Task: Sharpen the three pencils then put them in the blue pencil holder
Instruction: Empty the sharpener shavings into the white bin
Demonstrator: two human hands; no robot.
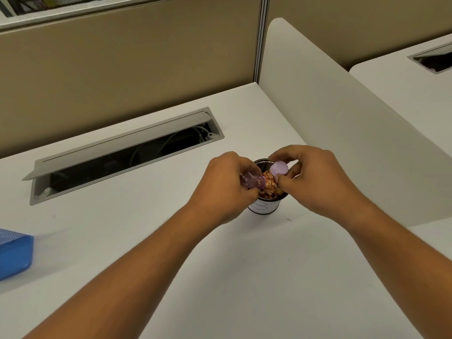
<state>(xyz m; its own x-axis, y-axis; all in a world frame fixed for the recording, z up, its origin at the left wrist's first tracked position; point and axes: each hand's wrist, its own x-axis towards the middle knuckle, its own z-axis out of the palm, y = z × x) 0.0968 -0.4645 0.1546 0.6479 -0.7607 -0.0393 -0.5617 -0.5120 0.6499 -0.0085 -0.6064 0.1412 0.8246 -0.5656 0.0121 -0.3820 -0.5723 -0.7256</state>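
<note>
Holding a clear purple sharpener body (252, 181) pinched in the left hand (226, 189) and its pale purple cap (279, 168) gripped by the fingertips of the right hand (315, 177), the person works right above a small cup (263, 206) heaped with wood shavings (270, 184). Well left of the cup, at the desk's (220, 277) left edge, sits the blue holder (13, 254), cut off by the frame. Behind the cup lies an open cable hatch (122, 155); a white divider (342, 123) rises just right of it. Bare desk spreads in front.

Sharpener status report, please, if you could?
Left hand holds purple sharpener body; right hand its cap. Shavings in mesh cup. No pencils visible.
</note>
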